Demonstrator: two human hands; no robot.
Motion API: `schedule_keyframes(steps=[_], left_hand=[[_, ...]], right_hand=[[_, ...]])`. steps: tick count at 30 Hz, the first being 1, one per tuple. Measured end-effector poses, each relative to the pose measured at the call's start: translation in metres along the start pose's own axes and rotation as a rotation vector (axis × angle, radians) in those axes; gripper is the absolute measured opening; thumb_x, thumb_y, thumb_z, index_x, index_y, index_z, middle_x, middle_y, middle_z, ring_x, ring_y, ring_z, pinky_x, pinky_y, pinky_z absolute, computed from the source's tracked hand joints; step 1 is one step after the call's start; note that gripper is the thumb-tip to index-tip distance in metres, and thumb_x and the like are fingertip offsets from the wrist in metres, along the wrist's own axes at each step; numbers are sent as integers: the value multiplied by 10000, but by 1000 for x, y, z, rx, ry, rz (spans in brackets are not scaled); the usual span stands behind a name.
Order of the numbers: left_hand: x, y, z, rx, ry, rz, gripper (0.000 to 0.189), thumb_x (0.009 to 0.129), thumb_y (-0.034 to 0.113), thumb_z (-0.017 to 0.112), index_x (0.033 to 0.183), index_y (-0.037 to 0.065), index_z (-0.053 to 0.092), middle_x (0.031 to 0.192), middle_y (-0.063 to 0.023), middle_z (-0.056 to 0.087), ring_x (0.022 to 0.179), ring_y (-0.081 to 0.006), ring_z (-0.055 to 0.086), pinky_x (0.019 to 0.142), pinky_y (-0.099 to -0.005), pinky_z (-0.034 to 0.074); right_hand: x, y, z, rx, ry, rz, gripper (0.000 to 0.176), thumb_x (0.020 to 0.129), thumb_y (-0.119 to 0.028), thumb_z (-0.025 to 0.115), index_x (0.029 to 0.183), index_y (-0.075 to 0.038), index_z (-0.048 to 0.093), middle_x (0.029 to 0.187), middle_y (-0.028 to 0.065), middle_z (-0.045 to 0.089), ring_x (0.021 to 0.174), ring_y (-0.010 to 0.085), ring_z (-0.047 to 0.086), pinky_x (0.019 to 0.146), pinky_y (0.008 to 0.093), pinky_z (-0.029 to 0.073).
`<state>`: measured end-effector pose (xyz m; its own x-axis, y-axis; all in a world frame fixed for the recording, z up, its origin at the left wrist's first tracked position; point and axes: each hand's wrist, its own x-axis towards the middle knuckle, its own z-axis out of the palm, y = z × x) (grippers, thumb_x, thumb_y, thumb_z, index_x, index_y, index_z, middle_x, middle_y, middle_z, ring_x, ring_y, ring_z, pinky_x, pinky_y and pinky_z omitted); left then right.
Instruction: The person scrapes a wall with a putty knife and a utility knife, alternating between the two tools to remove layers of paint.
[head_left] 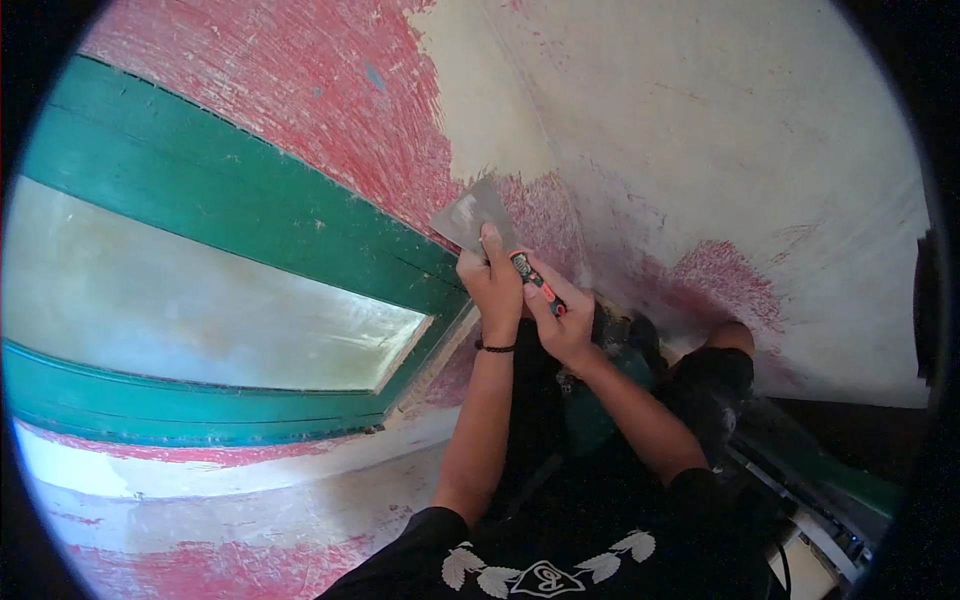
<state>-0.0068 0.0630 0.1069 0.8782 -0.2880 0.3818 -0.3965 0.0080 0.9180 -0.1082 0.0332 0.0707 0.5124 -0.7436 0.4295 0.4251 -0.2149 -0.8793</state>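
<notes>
A wide putty knife [467, 217] with a flat metal blade and a black-and-orange handle lies across the wall corner beside the green frame. My right hand [566, 325] is wrapped round its handle. My left hand [490, 290], with a dark bracelet at the wrist, grips where blade and handle meet, one digit laid along the blade's face. Pale smears mark the blade. Its far edge overlaps the red, scratched wall [350, 130] and sits just below a cream patch [490, 100].
A green frame [250, 230] with a glass pane [200, 290] fills the left side. To the right stands a pale wall [740, 130] with red-stained patches [725, 280]. My knees are bent below. Metal rails [800, 505] and a green object [850, 480] lie at lower right.
</notes>
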Motion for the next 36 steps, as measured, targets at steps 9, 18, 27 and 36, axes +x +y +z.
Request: schedule_keyframes(steps=[9, 18, 27, 36], left_hand=[[9, 17, 16, 78, 37, 194, 387, 1016, 236, 526, 817, -85, 610, 658, -119, 602, 612, -180, 540, 582, -384, 434], [8, 10, 6, 235, 7, 154, 407, 1008, 248, 538, 818, -107, 595, 657, -139, 601, 587, -186, 534, 566, -387, 427], [6, 16, 3, 243, 51, 217, 475, 1002, 260, 552, 685, -93, 552, 560, -128, 545, 526, -176, 498, 516, -395, 388], [2, 25, 0, 171, 47, 178, 423, 998, 253, 563, 735, -78, 570, 583, -114, 543, 555, -121, 486, 519, -369, 390]], right_hand=[[18, -22, -11, 81, -32, 47, 340, 959, -130, 614, 1258, 29, 630, 1123, 121, 708, 1002, 113, 618, 895, 279, 492], [5, -11, -8, 88, -15, 50, 343, 966, -142, 609, 1260, 34, 624, 1093, 118, 709, 972, 111, 618, 866, 281, 499], [1, -22, 3, 163, 33, 32, 356, 983, -150, 584, 1274, 54, 606, 1136, 122, 697, 1038, 122, 606, 916, 281, 484], [-3, -16, 3, 178, -10, 76, 346, 983, -120, 578, 1267, 76, 600, 1122, 126, 700, 1008, 122, 616, 905, 282, 490]])
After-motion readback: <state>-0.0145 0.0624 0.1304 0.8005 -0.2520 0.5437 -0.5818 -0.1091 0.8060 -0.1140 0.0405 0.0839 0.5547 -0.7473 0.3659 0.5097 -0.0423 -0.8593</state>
